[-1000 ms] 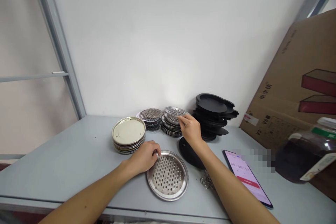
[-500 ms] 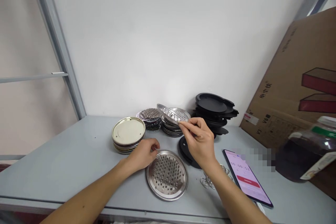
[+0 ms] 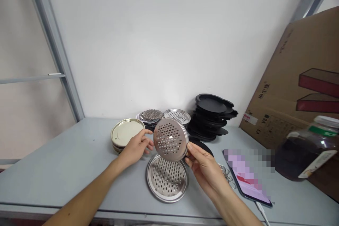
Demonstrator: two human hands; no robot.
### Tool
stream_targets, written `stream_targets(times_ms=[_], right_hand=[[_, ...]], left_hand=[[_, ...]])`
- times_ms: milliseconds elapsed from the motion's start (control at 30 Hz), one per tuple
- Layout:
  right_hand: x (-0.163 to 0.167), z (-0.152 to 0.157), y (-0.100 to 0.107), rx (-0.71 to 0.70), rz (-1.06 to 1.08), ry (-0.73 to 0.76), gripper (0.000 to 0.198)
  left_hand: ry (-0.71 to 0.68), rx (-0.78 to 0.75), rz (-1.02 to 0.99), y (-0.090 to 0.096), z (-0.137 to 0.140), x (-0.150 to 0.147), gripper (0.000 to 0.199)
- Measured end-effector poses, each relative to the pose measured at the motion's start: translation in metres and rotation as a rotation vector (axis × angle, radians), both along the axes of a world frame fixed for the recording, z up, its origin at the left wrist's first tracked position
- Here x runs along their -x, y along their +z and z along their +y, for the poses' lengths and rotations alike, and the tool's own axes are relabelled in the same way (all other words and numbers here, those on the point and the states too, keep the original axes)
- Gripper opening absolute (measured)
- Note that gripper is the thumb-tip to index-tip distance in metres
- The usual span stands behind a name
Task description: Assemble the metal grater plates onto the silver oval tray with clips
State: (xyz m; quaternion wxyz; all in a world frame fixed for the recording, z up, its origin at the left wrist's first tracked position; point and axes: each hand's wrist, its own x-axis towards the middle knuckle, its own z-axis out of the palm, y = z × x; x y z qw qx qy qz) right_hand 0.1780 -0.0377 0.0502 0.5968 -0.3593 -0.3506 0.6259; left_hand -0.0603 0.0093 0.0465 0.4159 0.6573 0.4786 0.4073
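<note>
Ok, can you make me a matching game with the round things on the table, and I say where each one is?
Things:
1. small holed disc
2. big holed tray
3. gold plates
4. black lids

Places:
A. stacked at the back, by the cardboard box
B. lying flat on the table, under the hands
C. held up between the left hand and the right hand
D. stacked just behind the left hand

Pairs: 1-C, 2-B, 3-D, 4-A

Perforated steel disc, tilted, aloft
</note>
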Motion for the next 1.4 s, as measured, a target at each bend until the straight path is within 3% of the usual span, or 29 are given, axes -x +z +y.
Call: stream_targets(times_ms=[233,400,633,833,1000,1167,1267,1400], right_hand=[[-0.012,0.006,-0.026,0.338,0.258,0.072,0.011],[-0.02,0.009,-0.034,0.378,0.284,0.204,0.008],[-0.025,0.007,-0.027,0.302,0.013,0.313,0.018],[-0.023,0.008,-0.035,0.162,-0.384,0.342,0.033],[-0.018,0.003,-0.039,0.039,-0.771,0.248,0.044],[-0.018,-0.004,-0.032,-0.271,-1.251,0.07,0.036],[-0.019,-0.006,-0.031,-0.304,-1.379,0.014,0.033],[-0.019,-0.006,-0.034,-0.307,-1.401,0.048,0.037]], left_hand=[[0.06,-0.157,0.224,0.006,-0.002,-0.003,0.037],[0.051,-0.289,0.349,0.002,-0.004,-0.009,0.031],[-0.041,-0.129,0.37,-0.004,-0.005,-0.009,0.035],[-0.081,-0.117,0.46,-0.008,-0.007,-0.01,0.038],[-0.099,-0.182,0.555,-0.01,-0.01,-0.012,0.029],[-0.075,-0.216,0.591,-0.013,-0.011,-0.014,0.03],[-0.055,-0.225,0.607,-0.015,-0.012,-0.013,0.033],[-0.032,-0.217,0.637,-0.016,-0.012,-0.014,0.036]])
